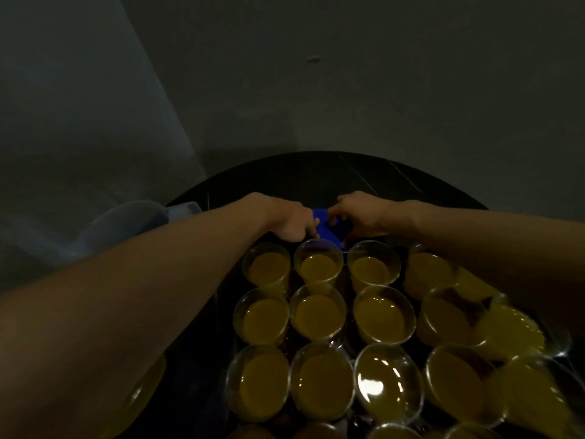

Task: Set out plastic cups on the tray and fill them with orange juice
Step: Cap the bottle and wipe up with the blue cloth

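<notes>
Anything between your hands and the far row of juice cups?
Nothing visible: the left hand and right hand grip a blue object just beyond the far row of cups.

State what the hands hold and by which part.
The left hand and right hand grip a small bright-blue object, one at each side edge; its identity unclear.

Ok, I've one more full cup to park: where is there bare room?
Bare tabletop lies beyond the left hand and right hand, which grip a blue object behind the far row. The juice cups stand nearly rim to rim: no gap there.
</notes>
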`<state>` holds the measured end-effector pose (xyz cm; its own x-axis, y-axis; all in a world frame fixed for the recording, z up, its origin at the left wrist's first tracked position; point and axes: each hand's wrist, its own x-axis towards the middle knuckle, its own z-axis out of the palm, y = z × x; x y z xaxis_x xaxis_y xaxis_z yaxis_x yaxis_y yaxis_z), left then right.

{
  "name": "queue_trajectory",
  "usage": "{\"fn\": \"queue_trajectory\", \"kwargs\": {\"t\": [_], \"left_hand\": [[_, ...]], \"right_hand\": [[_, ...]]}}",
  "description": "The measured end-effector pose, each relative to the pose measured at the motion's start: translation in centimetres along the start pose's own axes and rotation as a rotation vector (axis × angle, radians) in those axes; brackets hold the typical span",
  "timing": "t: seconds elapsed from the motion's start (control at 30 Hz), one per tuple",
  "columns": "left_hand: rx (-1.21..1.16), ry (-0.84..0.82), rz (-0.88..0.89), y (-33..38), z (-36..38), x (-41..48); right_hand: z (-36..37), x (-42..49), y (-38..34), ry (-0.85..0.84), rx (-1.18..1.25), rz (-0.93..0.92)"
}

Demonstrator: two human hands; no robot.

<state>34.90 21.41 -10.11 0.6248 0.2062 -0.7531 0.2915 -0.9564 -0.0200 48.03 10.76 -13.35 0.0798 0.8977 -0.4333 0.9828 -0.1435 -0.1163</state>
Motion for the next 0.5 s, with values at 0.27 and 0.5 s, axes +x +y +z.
{"fn": "queue_trajectory", "kwargs": {"t": [0.27, 0.5], "left_hand": [[0.032, -0.139, -0.042, -4.1, 1.0, -1.7], [0.041, -0.173, -0.043, -6.1, 1.3, -1.8]], "right_hand": [[-1.6, 4.3, -5.0, -0.095, -0.070, -0.111], [-1.9, 6.1, -6.5, -0.129, -0.051, -0.162]]}}
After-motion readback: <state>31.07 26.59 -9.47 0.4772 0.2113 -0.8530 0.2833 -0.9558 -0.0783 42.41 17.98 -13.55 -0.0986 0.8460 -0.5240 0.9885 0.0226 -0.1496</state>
